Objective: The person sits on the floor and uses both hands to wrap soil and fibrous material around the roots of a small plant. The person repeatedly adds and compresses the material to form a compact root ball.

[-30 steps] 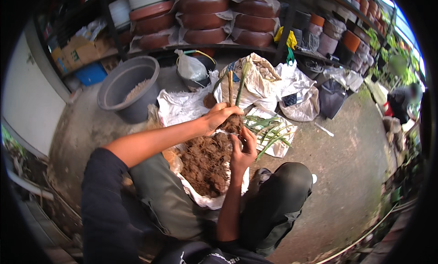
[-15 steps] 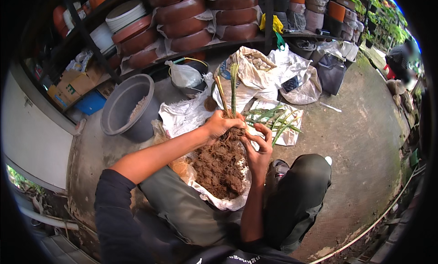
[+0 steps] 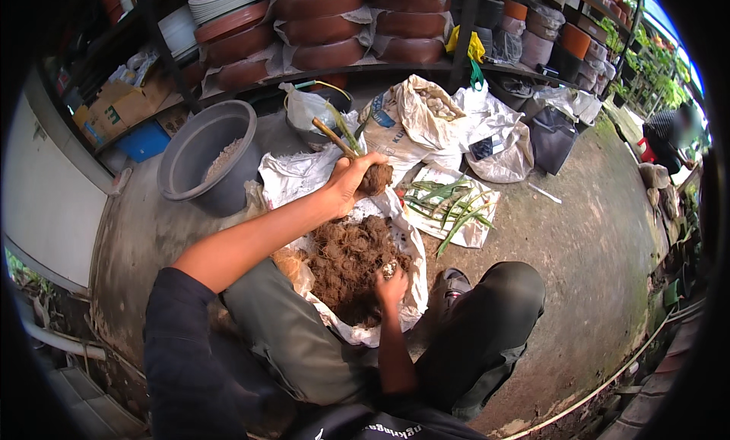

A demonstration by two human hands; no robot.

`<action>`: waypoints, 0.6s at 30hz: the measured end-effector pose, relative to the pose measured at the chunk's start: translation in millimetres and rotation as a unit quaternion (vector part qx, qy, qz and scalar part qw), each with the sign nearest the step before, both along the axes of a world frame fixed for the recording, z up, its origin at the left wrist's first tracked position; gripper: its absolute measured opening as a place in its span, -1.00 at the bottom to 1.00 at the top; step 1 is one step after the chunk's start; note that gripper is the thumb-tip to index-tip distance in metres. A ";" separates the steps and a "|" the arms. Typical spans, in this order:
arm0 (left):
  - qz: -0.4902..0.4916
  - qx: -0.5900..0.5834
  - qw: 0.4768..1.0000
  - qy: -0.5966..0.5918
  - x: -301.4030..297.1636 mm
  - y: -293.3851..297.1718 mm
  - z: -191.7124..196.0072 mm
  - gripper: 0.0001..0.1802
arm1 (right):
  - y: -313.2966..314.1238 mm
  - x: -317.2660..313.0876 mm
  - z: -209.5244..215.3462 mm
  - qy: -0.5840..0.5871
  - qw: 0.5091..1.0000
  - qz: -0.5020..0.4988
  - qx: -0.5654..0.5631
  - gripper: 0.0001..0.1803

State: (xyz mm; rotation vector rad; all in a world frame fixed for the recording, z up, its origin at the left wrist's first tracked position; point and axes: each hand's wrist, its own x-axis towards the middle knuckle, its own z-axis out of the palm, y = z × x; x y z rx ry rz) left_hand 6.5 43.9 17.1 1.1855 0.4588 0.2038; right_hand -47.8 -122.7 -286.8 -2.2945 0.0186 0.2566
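My left hand (image 3: 351,179) grips a small plant (image 3: 357,153) by its brown fibre-wrapped root ball, the stems pointing up and to the left. Below it lies a white sack (image 3: 401,292) opened out and heaped with brown coconut fibre (image 3: 346,261). My right hand (image 3: 391,280) is down in that fibre at the sack's right side, fingers closed on a clump. Both sit between my knees as I crouch on the concrete.
A grey tub (image 3: 204,155) stands at the left. Cut green leaves (image 3: 449,204) lie on a white sheet to the right. White sacks (image 3: 449,117) and a dark bag (image 3: 553,136) sit behind. Shelves of brown pots (image 3: 334,22) line the back. A cardboard box (image 3: 118,106) sits left.
My right hand has dropped from the plant's root ball down into the fibre heap. My left hand keeps the plant, now tilted to the left.
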 end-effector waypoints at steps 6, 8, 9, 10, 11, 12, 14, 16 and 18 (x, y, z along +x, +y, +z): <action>0.014 0.024 0.999 0.019 1.6 -9.0 0.7 -0.42 | 1.4 -62.1 -41.8 -0.017 0.990 0.135 -0.029 -0.24; 0.015 0.036 0.999 0.026 0.9 -14.9 4.3 -0.35 | -2.3 -58.3 -31.6 0.022 0.992 0.111 -0.050 -0.26; 0.016 0.045 0.998 0.029 0.7 -15.9 7.0 -0.31 | -4.6 -61.9 -26.0 0.015 0.991 0.110 -0.068 -0.25; 0.022 0.055 0.998 0.023 1.8 -11.5 3.1 -0.28 | -3.7 -68.1 -20.9 0.012 0.990 0.106 -0.089 -0.23; 0.028 0.066 0.997 0.017 2.6 -6.9 -1.1 -0.25 | -3.4 -76.0 -15.9 0.008 0.989 0.101 -0.109 -0.22; 0.028 0.076 0.997 0.012 4.2 -8.0 -1.7 -0.21 | -5.0 -81.8 -16.1 0.006 0.987 0.091 -0.131 -0.21; 0.035 0.090 0.995 0.013 6.7 -10.7 -3.8 -0.17 | -7.1 -85.9 -17.1 0.008 0.984 0.103 -0.144 -0.15; 0.054 0.114 0.992 0.020 9.4 -8.5 -7.3 -0.13 | -9.4 -87.9 -15.8 -0.008 0.979 0.129 -0.157 -0.14; 0.082 0.147 0.985 0.037 12.3 -7.5 -8.1 -0.12 | -10.9 -87.7 -13.0 -0.042 0.973 0.135 -0.185 -0.17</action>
